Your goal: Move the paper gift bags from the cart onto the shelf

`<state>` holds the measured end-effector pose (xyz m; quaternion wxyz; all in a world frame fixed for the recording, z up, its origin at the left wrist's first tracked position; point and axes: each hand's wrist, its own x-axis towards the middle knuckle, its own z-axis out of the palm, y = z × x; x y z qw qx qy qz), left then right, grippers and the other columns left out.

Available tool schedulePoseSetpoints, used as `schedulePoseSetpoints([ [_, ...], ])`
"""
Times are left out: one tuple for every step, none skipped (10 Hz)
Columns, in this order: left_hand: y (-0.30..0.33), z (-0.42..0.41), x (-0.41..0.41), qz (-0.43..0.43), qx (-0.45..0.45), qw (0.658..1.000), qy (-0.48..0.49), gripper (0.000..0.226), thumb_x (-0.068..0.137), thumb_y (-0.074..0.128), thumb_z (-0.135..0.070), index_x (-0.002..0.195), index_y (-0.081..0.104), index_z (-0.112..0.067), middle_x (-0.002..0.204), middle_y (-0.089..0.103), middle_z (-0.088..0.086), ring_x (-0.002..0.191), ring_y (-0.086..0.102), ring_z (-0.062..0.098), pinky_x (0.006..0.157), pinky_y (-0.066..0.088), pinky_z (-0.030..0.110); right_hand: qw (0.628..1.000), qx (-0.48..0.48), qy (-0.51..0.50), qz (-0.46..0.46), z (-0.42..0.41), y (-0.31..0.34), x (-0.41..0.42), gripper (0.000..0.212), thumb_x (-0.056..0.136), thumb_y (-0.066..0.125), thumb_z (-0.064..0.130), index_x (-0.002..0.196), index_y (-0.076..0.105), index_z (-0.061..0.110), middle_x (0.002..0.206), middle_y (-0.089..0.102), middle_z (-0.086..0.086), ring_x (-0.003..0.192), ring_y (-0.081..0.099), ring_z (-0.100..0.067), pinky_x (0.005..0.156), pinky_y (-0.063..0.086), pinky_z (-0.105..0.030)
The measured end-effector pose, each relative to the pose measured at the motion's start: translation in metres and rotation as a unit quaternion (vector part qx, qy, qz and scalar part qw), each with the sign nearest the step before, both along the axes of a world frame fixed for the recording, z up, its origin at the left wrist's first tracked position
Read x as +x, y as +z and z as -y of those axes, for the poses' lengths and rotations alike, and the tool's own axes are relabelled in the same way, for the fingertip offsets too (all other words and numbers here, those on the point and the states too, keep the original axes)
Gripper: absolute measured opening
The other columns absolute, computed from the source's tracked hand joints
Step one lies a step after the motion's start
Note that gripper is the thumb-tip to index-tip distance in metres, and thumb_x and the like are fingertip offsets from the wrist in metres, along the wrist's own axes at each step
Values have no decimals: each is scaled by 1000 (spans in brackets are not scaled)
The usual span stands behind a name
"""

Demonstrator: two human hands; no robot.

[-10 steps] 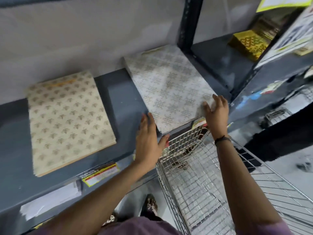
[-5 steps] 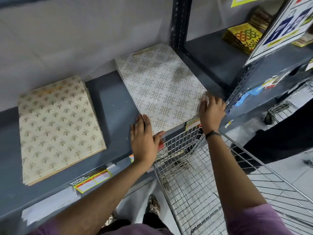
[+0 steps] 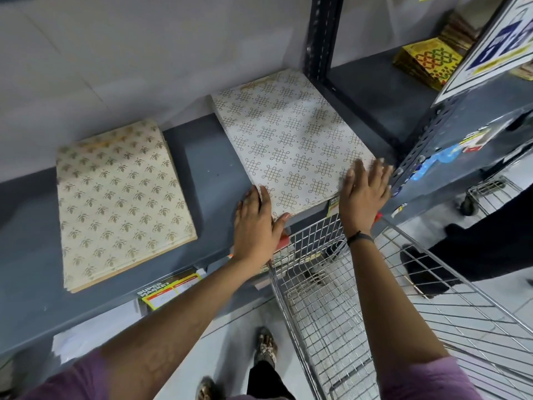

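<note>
**Gift bags flat on the shelf, both hands at the near edge**

Gift bags with a knot-like lattice print [image 3: 291, 145] lie flat as 1 stack on the grey shelf [image 3: 213, 168], its far corner against the dark upright post [image 3: 320, 39] and its near edge level with the shelf front. Both arms reach forward and down, nearly straight, purple sleeves at the bottom of view. The left hand [image 3: 255, 223] lies palm down with fingers together and extended, covering the stack's near left corner, the thumb along its front edge. The right hand [image 3: 364, 192] lies flat and spread on the near right corner, fingers pointing toward the post, a dark band on the wrist. Neither hand is curled around anything; both press open on the paper. A 2nd stack, cream with a leaf motif [image 3: 121, 200], lies well apart to the left. The wire cart [image 3: 331, 298] stands just below the shelf front.
</note>
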<state>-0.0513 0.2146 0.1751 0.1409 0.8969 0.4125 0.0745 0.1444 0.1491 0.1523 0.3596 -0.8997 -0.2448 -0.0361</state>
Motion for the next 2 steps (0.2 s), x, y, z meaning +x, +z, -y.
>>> schedulePoseSetpoints([
  [9, -6, -4, -19, -12, 999, -41, 74, 95, 32, -52, 152, 11, -9, 161, 14, 15, 149, 17, 29, 121, 18, 41, 999, -28, 31, 9, 2, -1, -22, 49, 98, 22, 44, 142, 33, 25, 159, 12, -8, 147, 0, -27, 119, -1, -51],
  [19, -7, -18, -19, 19, 998, -59, 73, 96, 32, -50, 152, 13, -7, 161, 15, 15, 149, 17, 29, 120, 21, 38, 996, -39, 76, 39, -1, 2, -52, 52, 98, 20, 45, 145, 26, 23, 160, 7, -7, 147, -4, -26, 117, -7, -49],
])
